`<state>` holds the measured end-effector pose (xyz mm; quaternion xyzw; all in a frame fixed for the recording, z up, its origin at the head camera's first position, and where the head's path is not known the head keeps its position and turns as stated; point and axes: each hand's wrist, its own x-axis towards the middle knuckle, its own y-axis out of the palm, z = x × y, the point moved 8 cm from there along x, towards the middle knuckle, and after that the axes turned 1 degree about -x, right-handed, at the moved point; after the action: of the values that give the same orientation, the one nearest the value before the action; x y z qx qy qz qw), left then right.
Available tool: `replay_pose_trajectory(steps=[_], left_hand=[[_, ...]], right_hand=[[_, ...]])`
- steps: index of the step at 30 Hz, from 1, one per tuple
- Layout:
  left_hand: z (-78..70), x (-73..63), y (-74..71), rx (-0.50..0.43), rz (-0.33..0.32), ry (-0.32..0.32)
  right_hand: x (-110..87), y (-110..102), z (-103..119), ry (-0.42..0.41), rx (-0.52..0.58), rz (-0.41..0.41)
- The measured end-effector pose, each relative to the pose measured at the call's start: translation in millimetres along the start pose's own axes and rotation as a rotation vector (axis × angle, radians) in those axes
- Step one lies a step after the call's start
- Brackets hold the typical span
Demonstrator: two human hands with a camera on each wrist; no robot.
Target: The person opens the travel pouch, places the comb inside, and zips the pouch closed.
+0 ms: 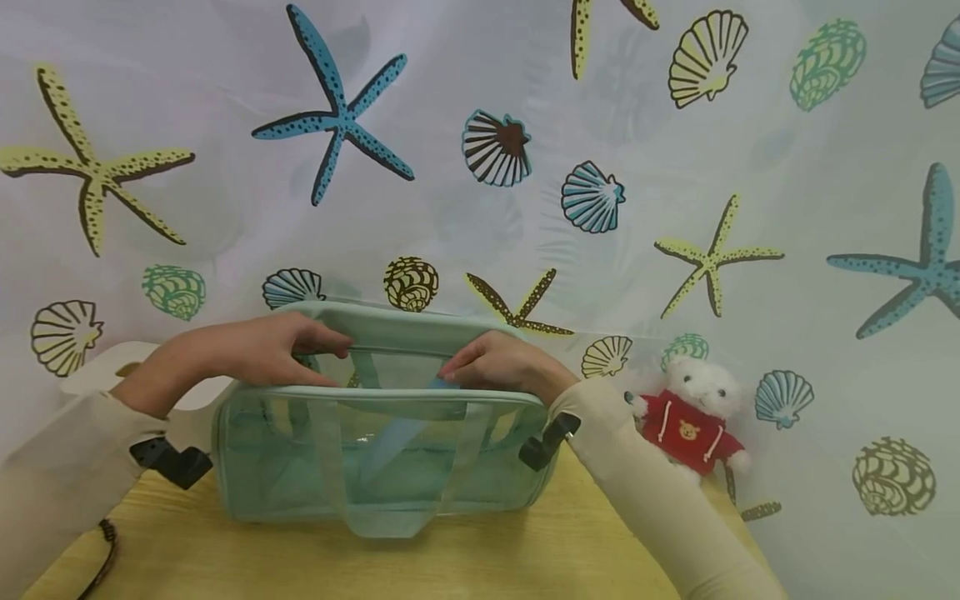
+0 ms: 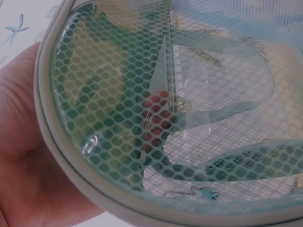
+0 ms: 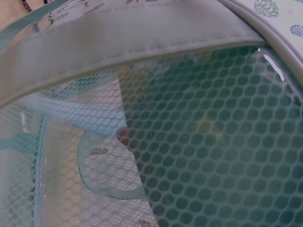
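Note:
A translucent green zip bag (image 1: 262,467) stands on the table with its top open and a pale strap handle hanging down its front. My right hand (image 1: 502,362) reaches into the opening and pinches the upper end of a long light blue strip (image 1: 393,442). The strip slants down inside, seen through the clear front; its exact kind is unclear. My left hand (image 1: 273,350) is at the left of the opening, thumb and fingers spread apart. Through the mesh in the left wrist view, fingertips (image 2: 158,113) show. In the right wrist view, a fingertip (image 3: 123,136) touches the strip's end.
A white teddy bear (image 1: 690,417) in a red hoodie sits at the right by the patterned curtain. Behind the bag's left end is a white board-like thing (image 1: 112,367) with a hole. A dark cord (image 1: 105,554) lies at the yellow table's (image 1: 247,558) left edge.

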<state>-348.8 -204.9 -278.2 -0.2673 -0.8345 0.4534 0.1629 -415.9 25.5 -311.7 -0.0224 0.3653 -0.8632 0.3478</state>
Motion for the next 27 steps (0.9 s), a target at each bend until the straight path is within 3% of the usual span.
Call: replay_pose_trajectory(steps=[7,16,27], left_hand=[[-1.8,-0.8,-0.3,-0.003,-0.004,0.003],[0.3,-0.4,1.2,-0.008,-0.003,-0.002],[0.2,-1.2,0.7,-0.012,-0.004,-0.004]], right_hand=[[-0.6,0,0,-0.003,-0.098,0.008],[-2.0,-1,-4,0.037,-0.075,-0.007],[-12.0,-3,9,0.057,-0.272,-0.035]])
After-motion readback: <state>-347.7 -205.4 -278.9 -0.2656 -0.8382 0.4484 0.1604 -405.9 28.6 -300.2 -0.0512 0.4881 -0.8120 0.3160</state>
